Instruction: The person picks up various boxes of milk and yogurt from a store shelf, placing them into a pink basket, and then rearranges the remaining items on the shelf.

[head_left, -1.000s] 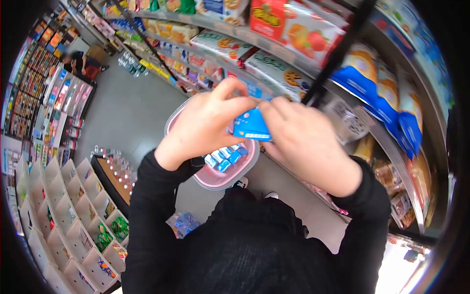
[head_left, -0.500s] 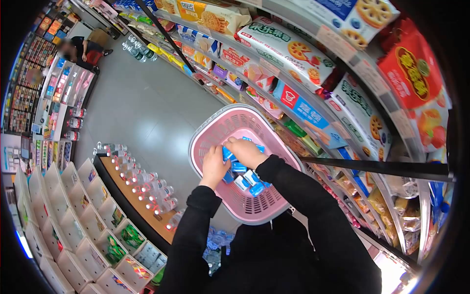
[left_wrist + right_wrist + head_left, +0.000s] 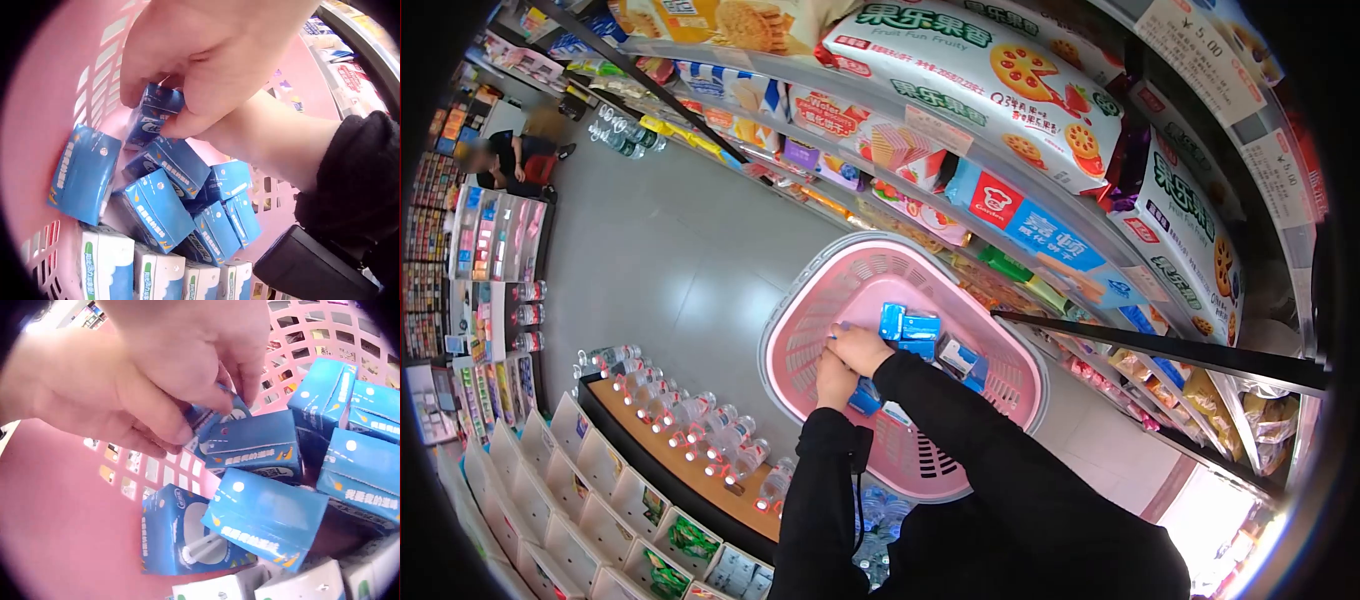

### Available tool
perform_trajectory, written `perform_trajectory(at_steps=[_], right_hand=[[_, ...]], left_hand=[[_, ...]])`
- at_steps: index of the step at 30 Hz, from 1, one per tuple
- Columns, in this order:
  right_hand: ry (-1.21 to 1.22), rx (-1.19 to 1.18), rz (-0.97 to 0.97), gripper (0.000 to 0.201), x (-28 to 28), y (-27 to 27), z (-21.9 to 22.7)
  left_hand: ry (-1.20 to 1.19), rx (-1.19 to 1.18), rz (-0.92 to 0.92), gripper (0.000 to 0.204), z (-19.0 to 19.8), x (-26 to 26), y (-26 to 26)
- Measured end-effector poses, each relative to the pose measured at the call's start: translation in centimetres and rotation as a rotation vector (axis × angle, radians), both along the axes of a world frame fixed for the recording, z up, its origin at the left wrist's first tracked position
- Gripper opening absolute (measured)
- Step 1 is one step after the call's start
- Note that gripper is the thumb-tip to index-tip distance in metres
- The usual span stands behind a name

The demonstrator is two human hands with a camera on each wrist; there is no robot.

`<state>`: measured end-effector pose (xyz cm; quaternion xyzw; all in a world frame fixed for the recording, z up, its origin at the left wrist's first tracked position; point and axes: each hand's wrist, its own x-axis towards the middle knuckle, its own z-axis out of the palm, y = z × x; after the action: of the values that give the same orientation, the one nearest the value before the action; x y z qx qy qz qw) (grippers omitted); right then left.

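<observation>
Both hands are together inside a pink basket [image 3: 800,300]. My left hand [image 3: 206,56] pinches a small blue drink carton [image 3: 150,115] between thumb and fingers, against the basket's slatted side. On the same carton lie the curled fingers of my right hand [image 3: 200,356], which crosses close over the left. In the head view the left hand [image 3: 835,382] is partly covered by the right hand [image 3: 860,350]. Right beside the held carton, several more blue cartons [image 3: 265,515] lie in a loose cluster. White-and-blue cartons [image 3: 106,262] stand in a row along one side.
Shelves of packaged biscuits [image 3: 990,90] rise along the right, with a black bar [image 3: 1160,350] near the basket's rim. Plastic bottles [image 3: 700,420] line a low ledge at left, beside white bins [image 3: 590,510]. Farther off, a person [image 3: 510,160] sits by a counter.
A second ago both hands were raised above the basket with a blue carton. They have since come down into it and moved toward its left side. The head view has shifted too.
</observation>
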<state>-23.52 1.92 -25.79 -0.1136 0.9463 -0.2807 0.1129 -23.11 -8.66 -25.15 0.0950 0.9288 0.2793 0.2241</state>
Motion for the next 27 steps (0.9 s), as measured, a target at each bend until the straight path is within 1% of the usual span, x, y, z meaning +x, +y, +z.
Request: perform_trajectory(at_steps=[1,2,4,5,6,8,9,10,11,12,13,14,15,16,17,18,19,20,22,23,24,26,27], right_hand=[[-0.127,-0.01,-0.014,0.025,-0.1,-0.3,-0.2],[-0.143,-0.005,-0.013,0.025,0.4,-0.5,-0.3],[-0.102,-0.036,-0.08,0.03,1.1,-0.5,-1.0],[0.022,-0.029,-0.056,0.032,1.7,-0.2,-1.2],[0.034,-0.021,-0.059,0.032,2.4,0.2,-0.5],[0.028,-0.061,-0.043,0.036,3.7,1.5,2.1],[-0.004,-0.058,-0.022,0.034,4.7,2.4,3.9],[-0.036,-0.049,-0.006,0.032,6.0,3.3,5.6],[-0.02,-0.091,-0.004,0.029,7.6,4.0,6.4],[-0.004,-0.118,-0.01,0.027,9.8,5.2,7.3],[0.002,-0.172,-0.017,0.027,12.1,6.5,8.5],[0.015,-0.215,-0.029,0.028,14.4,7.9,9.7],[0.009,-0.219,-0.057,0.029,16.9,9.5,11.2],[0.009,-0.222,-0.09,0.031,19.4,10.9,12.8],[-0.046,-0.203,-0.143,0.032,22.0,12.5,14.6],[-0.09,-0.197,-0.196,0.033,24.4,14.2,16.2],[-0.055,-0.148,-0.2,0.032,26.5,15.9,17.2],[-0.024,-0.11,-0.194,0.031,28.5,17.6,18.4],[0.013,-0.124,-0.286,0.03,31.6,20.3,23.5],[-0.012,-0.116,-0.33,0.028,32.8,21.5,25.9],[0.105,-0.164,-0.357,0.027,34.2,22.6,27.8],[0.182,-0.108,-0.39,0.026,36.3,24.5,33.1],[0.237,-0.086,-0.394,0.027,37.4,25.1,36.6]], left_hand=[[-0.146,-0.057,-0.043,0.055,-1.8,-0.5,-0.3],[-0.162,-0.051,-0.042,0.055,-3.2,-0.1,-1.0],[-0.213,0.069,0.052,0.069,-4.8,0.1,-1.9],[-0.195,0.046,0.006,0.082,-5.4,0.1,-2.3],[-0.184,0.055,0.002,0.082,-4.6,0.3,-2.3],[-0.194,-0.075,-0.027,0.086,-2.3,0.4,-1.8],[-0.239,-0.011,0.033,0.085,-1.7,0.7,-1.6],[-0.243,0.025,0.054,0.083,-1.4,1.2,-1.4],[-0.148,0.085,0.041,0.077,-2.5,2.0,-1.7],[-0.017,0.144,-0.06,0.07,-0.5,2.7,-1.2],[0.036,0.375,-0.136,0.061,-0.8,3.1,-1.0],[0.015,0.28,-0.156,0.054,1.7,4.2,-0.1],[-0.016,0.348,-0.158,0.045,5.4,5.4,1.6],[-0.098,0.542,-0.26,0.04,8.6,6.0,3.4],[-0.073,0.479,-0.284,0.038,9.7,7.5,3.9],[-0.001,0.37,-0.314,0.041,8.9,8.8,4.0],[-0.092,0.378,-0.354,0.043,9.4,9.4,5.2],[-0.181,0.366,-0.387,0.046,10.9,9.8,6.6],[0.012,0.441,-0.503,0.042,18.1,11.9,10.6],[-0.017,0.377,-0.559,0.047,21.9,12.6,13.0],[0.009,0.378,-0.575,0.047,24.8,13.4,14.9],[-0.008,0.365,-0.731,0.047,29.6,15.2,18.0],[0.125,0.471,-0.822,0.043,30.9,15.9,19.7]])
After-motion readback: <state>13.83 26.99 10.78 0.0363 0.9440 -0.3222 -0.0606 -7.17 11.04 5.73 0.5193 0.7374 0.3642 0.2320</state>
